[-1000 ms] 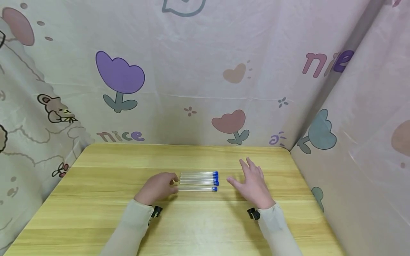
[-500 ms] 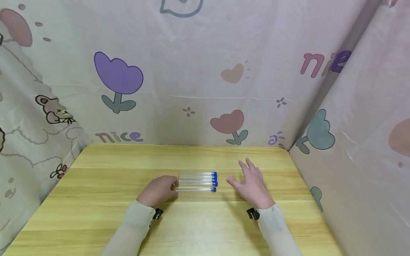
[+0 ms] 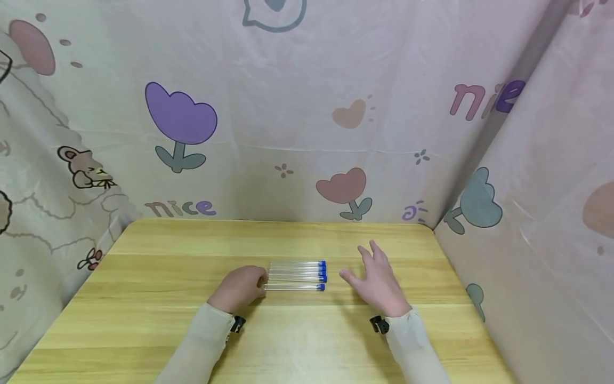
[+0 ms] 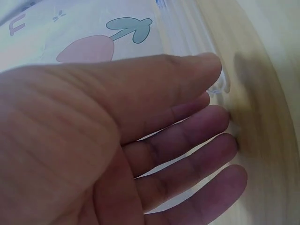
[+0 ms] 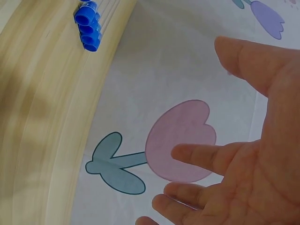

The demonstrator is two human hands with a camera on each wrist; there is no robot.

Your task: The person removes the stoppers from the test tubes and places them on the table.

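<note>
Several clear test tubes (image 3: 295, 271) with blue caps (image 5: 89, 28) lie side by side on the wooden table, caps toward the right. A single test tube (image 3: 292, 287) lies parallel to them, slightly apart on the near side. My left hand (image 3: 240, 288) is at the uncapped left ends, its thumb and fingertips right by the near tube. In the left wrist view the thumb (image 4: 178, 75) and fingers are extended, with tube ends (image 4: 218, 86) partly hidden behind the thumb. To the right of the caps, my right hand (image 3: 381, 282) hovers with spread fingers, holding nothing.
The wooden table (image 3: 297, 341) ends at a patterned curtain (image 3: 268, 160) behind, with curtain on the left and right sides too. A small black device (image 3: 380, 324) is strapped at the right wrist, and another (image 3: 237, 324) at the left.
My left hand has shifted slightly right and toward me at the tube ends. The right hand and the tubes stay about where they were; the head view tilts a little.
</note>
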